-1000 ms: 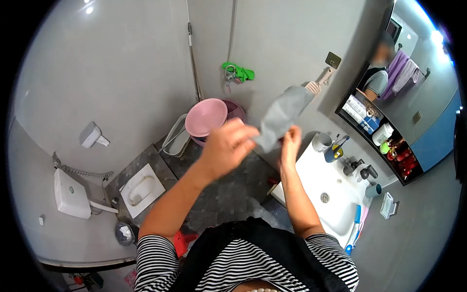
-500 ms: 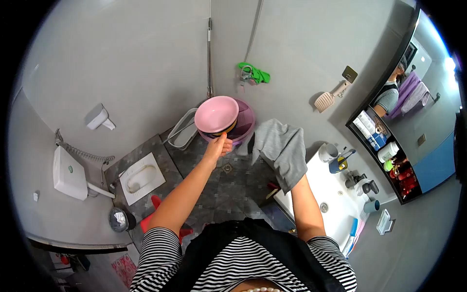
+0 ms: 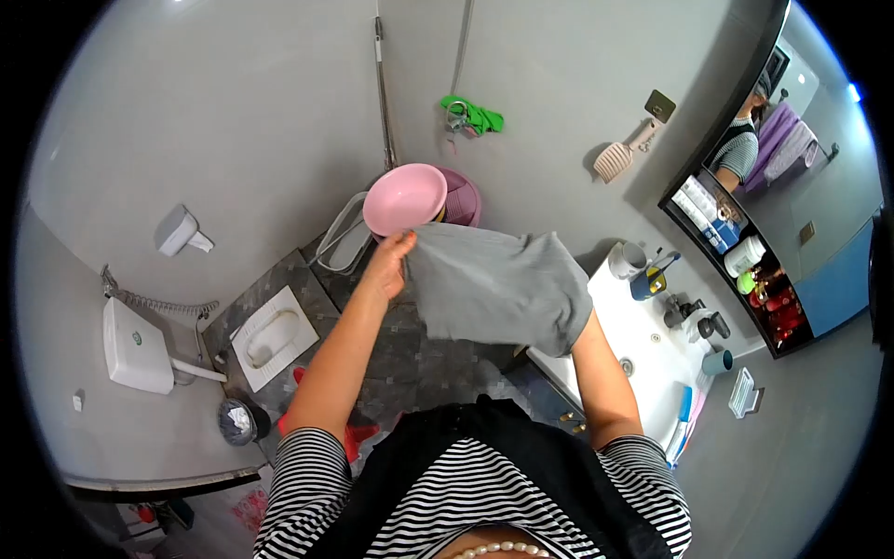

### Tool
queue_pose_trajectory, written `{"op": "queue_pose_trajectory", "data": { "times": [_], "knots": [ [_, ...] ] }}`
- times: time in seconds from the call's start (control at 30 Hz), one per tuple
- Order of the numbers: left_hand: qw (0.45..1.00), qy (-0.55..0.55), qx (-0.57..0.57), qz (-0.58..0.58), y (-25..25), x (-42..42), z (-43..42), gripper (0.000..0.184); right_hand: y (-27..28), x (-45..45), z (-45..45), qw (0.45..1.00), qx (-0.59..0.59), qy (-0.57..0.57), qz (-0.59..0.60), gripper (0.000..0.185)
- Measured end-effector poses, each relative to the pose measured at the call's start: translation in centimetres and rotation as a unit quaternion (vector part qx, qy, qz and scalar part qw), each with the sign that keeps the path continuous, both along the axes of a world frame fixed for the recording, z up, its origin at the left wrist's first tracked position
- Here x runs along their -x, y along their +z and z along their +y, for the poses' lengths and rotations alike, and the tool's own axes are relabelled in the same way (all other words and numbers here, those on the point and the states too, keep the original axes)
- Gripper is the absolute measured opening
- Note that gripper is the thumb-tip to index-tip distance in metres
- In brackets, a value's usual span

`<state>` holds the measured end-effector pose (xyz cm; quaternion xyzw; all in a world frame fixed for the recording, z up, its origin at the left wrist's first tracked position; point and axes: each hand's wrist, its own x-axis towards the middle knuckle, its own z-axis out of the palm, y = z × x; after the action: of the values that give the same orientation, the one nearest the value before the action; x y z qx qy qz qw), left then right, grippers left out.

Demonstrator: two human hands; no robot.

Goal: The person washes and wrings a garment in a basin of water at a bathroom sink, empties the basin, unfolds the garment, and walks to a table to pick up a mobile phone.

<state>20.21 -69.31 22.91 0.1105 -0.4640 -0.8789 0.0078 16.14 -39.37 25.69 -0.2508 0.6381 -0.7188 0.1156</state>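
Note:
A grey cloth [image 3: 498, 284], possibly a garment, is stretched between my two arms in front of my body. At its upper left corner, my left hand [image 3: 389, 265] is closed on the edge. The cloth covers my right hand completely; only the right forearm [image 3: 603, 387] comes out below it, so those fingers are hidden. Just beyond my left hand is a pink basin [image 3: 405, 198], resting over a darker pink ridged tub [image 3: 463, 198].
On the right, a white sink [image 3: 601, 291] holds a grey cup [image 3: 628, 260] and a toothbrush holder [image 3: 647, 284]. A squat toilet [image 3: 275, 340] and bin [image 3: 239, 421] are at left. A green cloth [image 3: 480, 116] hangs on the wall tap.
My left hand has left the pink basin and taken the grey cloth's edge. The cloth, which hung bunched over my right hand, is now spread out leftward.

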Motion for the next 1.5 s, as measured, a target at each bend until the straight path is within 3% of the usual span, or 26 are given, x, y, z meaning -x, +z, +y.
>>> {"op": "queue_pose_trajectory", "data": {
  "times": [0.03, 0.07, 0.13, 0.23, 0.37, 0.47, 0.53, 0.6, 0.67, 0.7, 0.73, 0.77, 0.8, 0.83, 0.87, 0.97, 1.1, 1.17, 1.23, 1.27, 1.33, 1.5],
  "knots": [
    [0.999, 0.038, 0.014, 0.005, 0.9, 0.0, -0.3, 0.039, -0.8, 0.6, 1.2, 0.981, -0.141, 0.031, 0.130, 0.039],
    [1.000, 0.025, 0.005, 0.018, -0.5, 0.8, -1.8, 0.039, -1.7, 1.1, 2.1, 0.982, -0.140, 0.027, 0.127, 0.039],
    [0.998, 0.029, 0.057, 0.018, -0.5, 1.3, -2.4, 0.037, -3.9, 2.5, 3.9, 0.994, -0.026, 0.040, -0.100, 0.036],
    [0.986, 0.083, 0.142, 0.010, 0.5, 1.6, -1.7, 0.030, -6.8, 3.7, 5.4, 0.893, 0.151, 0.057, -0.420, 0.032],
    [0.982, 0.108, 0.152, 0.035, -0.7, 2.2, -1.7, 0.024, -8.0, 3.0, 5.6, 0.896, 0.206, 0.054, -0.391, 0.031],
    [0.983, 0.135, 0.119, 0.045, -2.0, 2.4, -2.1, 0.021, -7.2, 2.3, 5.2, 0.877, 0.182, 0.009, -0.444, 0.031],
    [0.978, 0.171, 0.122, 0.005, -2.1, 2.7, -2.2, 0.022, -5.6, 2.1, 5.2, 0.892, 0.068, -0.054, -0.444, 0.035],
    [0.976, 0.194, 0.101, -0.006, -2.6, 2.7, -2.8, 0.023, -4.4, 1.7, 5.1, 0.888, 0.099, -0.043, -0.447, 0.031],
    [0.973, 0.217, 0.080, -0.017, -1.9, 2.3, -2.7, 0.023, -5.6, 1.7, 6.5, 0.778, 0.410, 0.101, -0.465, 0.021],
    [0.968, 0.219, 0.113, -0.034, -0.1, 1.7, -1.9, 0.029, -5.0, 1.3, 6.5, 0.820, 0.380, 0.043, -0.425, 0.015],
    [0.963, 0.220, 0.146, -0.052, 1.0, 1.3, -1.4, 0.034, -3.9, 1.3, 6.2, 0.820, 0.378, 0.045, -0.427, 0.015],
    [0.963, 0.221, 0.147, -0.054, 1.2, 1.3, -1.6, 0.034, -2.5, 1.5, 5.7, 0.863, 0.302, -0.003, -0.405, 0.013],
    [0.963, 0.205, 0.172, -0.035, 1.3, 1.4, -1.8, 0.036, -1.3, 1.9, 5.4, 0.897, 0.223, -0.050, -0.379, 0.012],
    [0.962, 0.188, 0.197, -0.016, 1.3, 1.5, -2.0, 0.037, -0.4, 2.4, 5.5, 0.954, 0.014, -0.097, -0.283, 0.015],
    [0.963, 0.185, 0.197, -0.016, 1.1, 1.7, -2.2, 0.037, -0.7, 3.5, 5.9, 0.954, 0.015, -0.100, -0.284, 0.015],
    [0.970, 0.132, 0.202, -0.040, 0.0, 2.2, -2.9, 0.033, -0.4, 5.6, 6.7, 0.924, -0.227, -0.194, -0.239, 0.022],
    [0.973, 0.117, 0.190, -0.065, -0.4, 2.2, -2.6, 0.029, -2.4, 8.7, 8.6, 0.925, -0.153, -0.201, -0.284, 0.034],
    [0.976, 0.103, 0.178, -0.070, -0.6, 2.4, -2.6, 0.029, -5.9, 10.9, 10.1, 0.917, -0.139, -0.177, -0.331, 0.039],
    [0.940, 0.124, 0.316, -0.047, -2.4, 3.0, -3.4, 0.028, -5.9, 10.5, 10.8, 0.898, -0.167, -0.120, -0.389, 0.047],
    [0.940, 0.120, 0.316, -0.047, -3.3, 3.2, -3.6, 0.028, -5.0, 9.5, 10.6, 0.897, -0.166, -0.123, -0.391, 0.047],
    [0.866, 0.151, 0.475, -0.039, -4.7, 3.4, -3.8, 0.026, -3.9, 7.7, 10.3, 0.882, -0.181, -0.200, -0.386, 0.043],
    [0.909, 0.029, 0.411, -0.058, -3.8, 2.8, -2.8, 0.015, -4.3, 7.8, 10.5, 0.914, -0.133, -0.269, -0.272, 0.042]
  ]
}}
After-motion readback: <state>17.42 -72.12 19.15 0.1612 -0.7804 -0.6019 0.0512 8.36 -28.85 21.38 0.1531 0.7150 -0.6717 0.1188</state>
